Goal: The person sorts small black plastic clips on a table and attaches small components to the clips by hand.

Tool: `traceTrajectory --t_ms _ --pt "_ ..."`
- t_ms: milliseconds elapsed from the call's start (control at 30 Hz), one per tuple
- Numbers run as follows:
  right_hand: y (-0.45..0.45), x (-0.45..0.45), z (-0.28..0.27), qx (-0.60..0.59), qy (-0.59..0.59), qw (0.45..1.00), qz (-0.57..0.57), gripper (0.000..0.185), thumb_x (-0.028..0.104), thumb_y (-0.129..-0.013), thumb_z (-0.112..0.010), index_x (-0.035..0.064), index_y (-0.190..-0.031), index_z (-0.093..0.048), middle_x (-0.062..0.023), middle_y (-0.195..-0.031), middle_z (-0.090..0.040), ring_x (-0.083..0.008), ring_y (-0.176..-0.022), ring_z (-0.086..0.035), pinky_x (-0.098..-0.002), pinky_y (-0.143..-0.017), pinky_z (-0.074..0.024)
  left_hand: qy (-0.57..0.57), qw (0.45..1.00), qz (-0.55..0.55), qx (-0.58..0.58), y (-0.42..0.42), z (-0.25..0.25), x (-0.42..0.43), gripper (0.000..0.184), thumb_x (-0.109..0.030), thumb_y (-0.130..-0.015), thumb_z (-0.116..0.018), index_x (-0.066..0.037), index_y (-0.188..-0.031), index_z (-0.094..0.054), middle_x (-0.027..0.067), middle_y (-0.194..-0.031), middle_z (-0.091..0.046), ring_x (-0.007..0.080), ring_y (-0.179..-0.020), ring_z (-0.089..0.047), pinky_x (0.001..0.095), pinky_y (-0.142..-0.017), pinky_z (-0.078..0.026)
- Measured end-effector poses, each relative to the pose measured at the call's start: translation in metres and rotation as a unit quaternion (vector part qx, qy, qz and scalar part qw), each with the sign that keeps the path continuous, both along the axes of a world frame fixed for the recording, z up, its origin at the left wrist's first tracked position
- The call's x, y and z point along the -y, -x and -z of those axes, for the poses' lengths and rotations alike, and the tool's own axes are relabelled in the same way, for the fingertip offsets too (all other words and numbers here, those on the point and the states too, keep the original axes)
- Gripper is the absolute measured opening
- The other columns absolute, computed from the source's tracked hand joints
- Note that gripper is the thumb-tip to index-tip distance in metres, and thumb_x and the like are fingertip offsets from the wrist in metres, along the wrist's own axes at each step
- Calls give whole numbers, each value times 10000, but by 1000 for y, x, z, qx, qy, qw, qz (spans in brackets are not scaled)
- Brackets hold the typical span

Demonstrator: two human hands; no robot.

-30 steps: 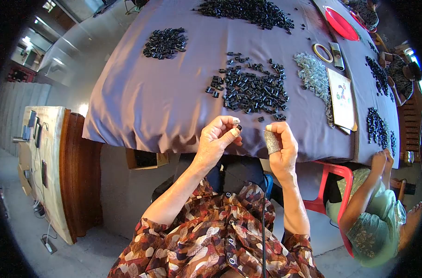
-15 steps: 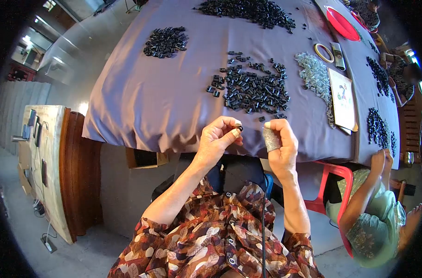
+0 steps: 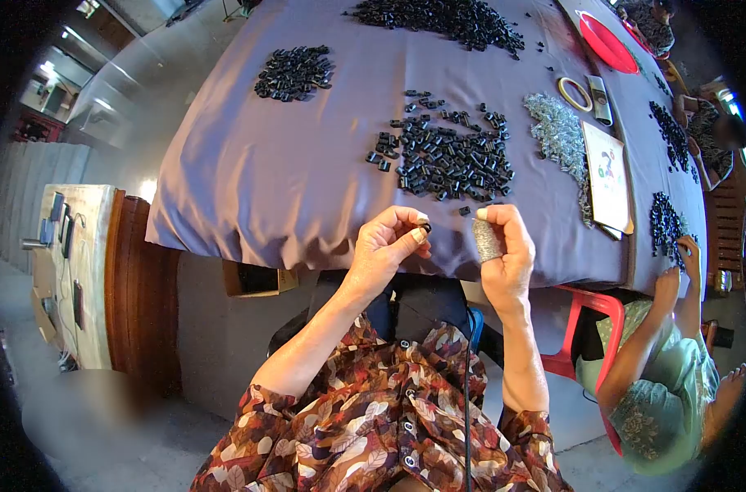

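My left hand [image 3: 389,242] pinches a small black piece [image 3: 425,226] between thumb and forefinger, over the table's near edge. To its right, my right hand [image 3: 511,250] is closed, thumb laid toward the fingertips. A grey speckled wrap or bundle [image 3: 488,239] shows at its fingers; which of the two I cannot tell. Whether something tiny sits in that pinch is too small to see. Just beyond both hands lies a pile of small black pieces [image 3: 455,156], with one loose black piece [image 3: 465,211] near my right hand. A heap of thin silvery pieces [image 3: 557,131] lies to the right.
More black pieces form a small pile [image 3: 294,74] at left and a large one [image 3: 443,20] at the back. A tape roll [image 3: 575,94], a booklet [image 3: 605,176] and a red tray [image 3: 607,43] lie right. Another person's hands [image 3: 676,266] are beside a red chair [image 3: 586,312].
My right hand has shifted slightly right, away from my left hand, which holds still with the black piece. The neighbour's one hand has reached toward the black pile there.
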State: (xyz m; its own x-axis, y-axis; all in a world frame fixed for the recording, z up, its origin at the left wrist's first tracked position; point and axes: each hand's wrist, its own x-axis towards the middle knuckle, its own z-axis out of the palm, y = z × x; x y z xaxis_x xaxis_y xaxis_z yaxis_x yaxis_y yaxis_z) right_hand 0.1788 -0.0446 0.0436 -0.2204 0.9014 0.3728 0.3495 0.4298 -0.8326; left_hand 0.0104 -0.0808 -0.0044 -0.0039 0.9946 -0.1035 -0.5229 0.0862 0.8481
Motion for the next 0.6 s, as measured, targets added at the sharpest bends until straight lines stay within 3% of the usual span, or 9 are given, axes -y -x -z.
traceTrajectory --t_ms 300,600 --pt "1 5 14 17 57 998 1 306 -144 -627 -432 -22 -892 -521 -114 -817 -549 -216 -734 -548 -274 -708 -444 12 1000 1 -21 0 -3 0 109 -50 -839 -569 -19 -940 -541 18 -803 -561 98 -703 -560 261 -659 -504" --pt "1 6 10 13 26 1000 -5 271 -150 -643 -459 -18 -874 -514 -114 -819 -543 -211 -736 -545 -275 -701 -443 11 1000 -1 -6 0 -2 1 117 -49 -836 -574 -26 -947 -548 20 -817 -563 100 -713 -560 260 -660 -502"
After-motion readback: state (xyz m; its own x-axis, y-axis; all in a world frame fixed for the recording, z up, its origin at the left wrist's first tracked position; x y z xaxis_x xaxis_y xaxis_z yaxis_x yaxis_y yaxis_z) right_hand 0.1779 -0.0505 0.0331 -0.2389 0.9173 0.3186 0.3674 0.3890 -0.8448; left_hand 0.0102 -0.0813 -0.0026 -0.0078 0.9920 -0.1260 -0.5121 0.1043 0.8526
